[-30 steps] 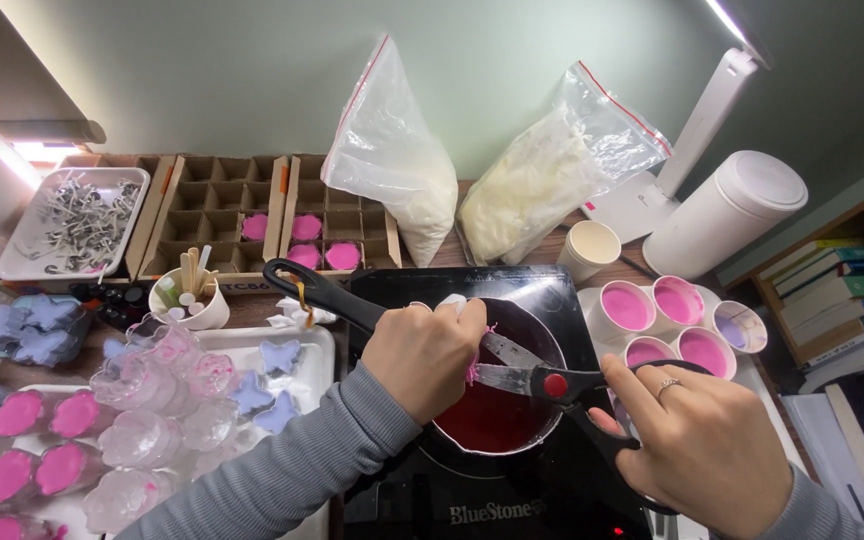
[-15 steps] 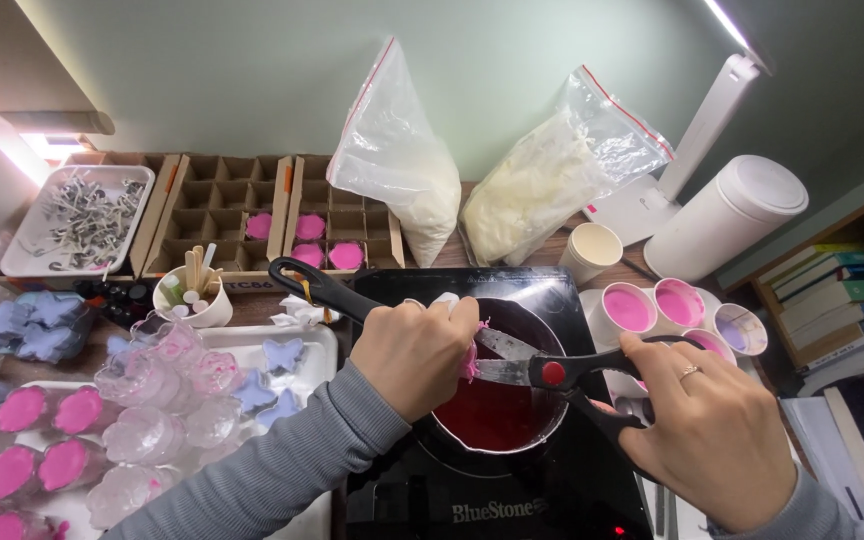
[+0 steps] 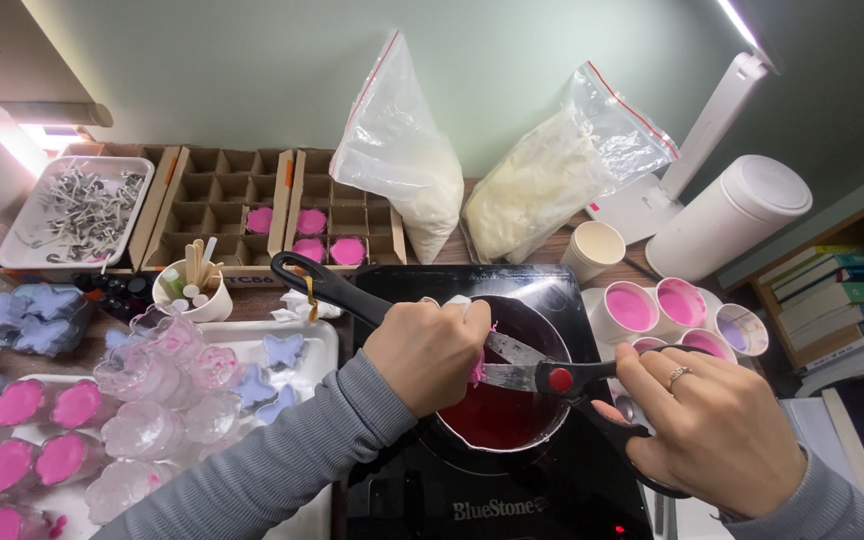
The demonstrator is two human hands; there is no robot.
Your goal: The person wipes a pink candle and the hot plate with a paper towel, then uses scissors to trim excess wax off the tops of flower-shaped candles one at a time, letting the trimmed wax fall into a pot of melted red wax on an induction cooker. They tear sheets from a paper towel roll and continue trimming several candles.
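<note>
Left hand (image 3: pixel 422 352) fingers pinch pink wax (image 3: pixel 475 368) over the pot (image 3: pixel 502 420). Right hand (image 3: pixel 717 425) fingers grip scissors (image 3: pixel 552 378); blades lie just right of the left fingers, pointing left.

two plastic bags of white flakes (image 3: pixel 407 170) leaned on the wall behind cardboard dividers (image 3: pixel 242 210), a white lamp (image 3: pixel 692 140) and pink-filled cups (image 3: pixel 652 305).

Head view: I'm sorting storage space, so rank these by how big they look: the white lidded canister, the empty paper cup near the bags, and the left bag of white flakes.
1. Left bag of white flakes
2. White lidded canister, slightly smaller
3. Empty paper cup, clearly smallest
</note>
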